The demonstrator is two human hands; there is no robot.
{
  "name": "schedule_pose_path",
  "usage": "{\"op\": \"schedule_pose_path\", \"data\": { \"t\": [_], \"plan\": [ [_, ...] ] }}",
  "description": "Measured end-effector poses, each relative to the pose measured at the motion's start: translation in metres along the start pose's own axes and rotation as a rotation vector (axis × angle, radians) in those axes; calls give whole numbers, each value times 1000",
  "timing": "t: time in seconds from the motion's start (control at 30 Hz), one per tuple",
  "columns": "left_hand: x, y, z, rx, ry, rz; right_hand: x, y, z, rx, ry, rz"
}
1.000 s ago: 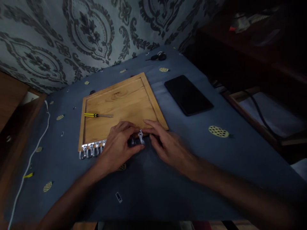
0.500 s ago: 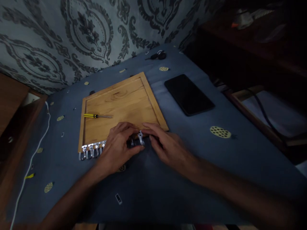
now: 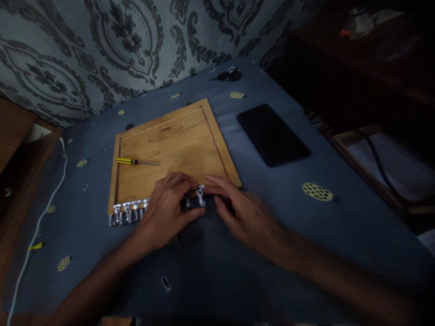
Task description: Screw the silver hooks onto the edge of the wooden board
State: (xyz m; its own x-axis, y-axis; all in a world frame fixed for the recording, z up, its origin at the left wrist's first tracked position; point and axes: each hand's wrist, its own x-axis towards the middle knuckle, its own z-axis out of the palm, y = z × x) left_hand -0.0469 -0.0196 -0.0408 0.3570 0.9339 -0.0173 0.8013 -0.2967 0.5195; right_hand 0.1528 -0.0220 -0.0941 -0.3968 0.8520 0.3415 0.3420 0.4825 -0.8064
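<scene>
A framed wooden board (image 3: 221,141) lies on the cloth, with a row of metal hooks (image 3: 127,212) along its near edge. My left hand (image 3: 166,210) is closed at that edge, its thumb and fingers around a shiny metal hook (image 3: 200,197); part of the row is hidden behind this hand. Just to the right, my right hand (image 3: 244,212) has its fingers apart, the forefinger stretched along the board's edge by the hook. Whether that fingertip touches the hook, I cannot tell. A yellow-and-black screwdriver (image 3: 128,161) rests on the board's left part.
To the board's right lies a black tablet or large phone (image 3: 273,135). Keys (image 3: 231,74) sit near the patterned wall. A white cable (image 3: 50,208) runs down the left side of the blue patterned cloth (image 3: 272,290). Dark furniture stands at the right.
The view has shifted slightly. My right thumb has moved a little away from the metal hook; my left hand keeps its hold on it.
</scene>
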Motion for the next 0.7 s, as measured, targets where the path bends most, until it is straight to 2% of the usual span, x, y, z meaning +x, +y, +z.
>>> {"op": "schedule_pose_path", "data": {
  "t": [0.7],
  "plan": [
    [-1,2,-1,22,-14,-2,-2,-3,0,7,-20,-1]
  ]
}}
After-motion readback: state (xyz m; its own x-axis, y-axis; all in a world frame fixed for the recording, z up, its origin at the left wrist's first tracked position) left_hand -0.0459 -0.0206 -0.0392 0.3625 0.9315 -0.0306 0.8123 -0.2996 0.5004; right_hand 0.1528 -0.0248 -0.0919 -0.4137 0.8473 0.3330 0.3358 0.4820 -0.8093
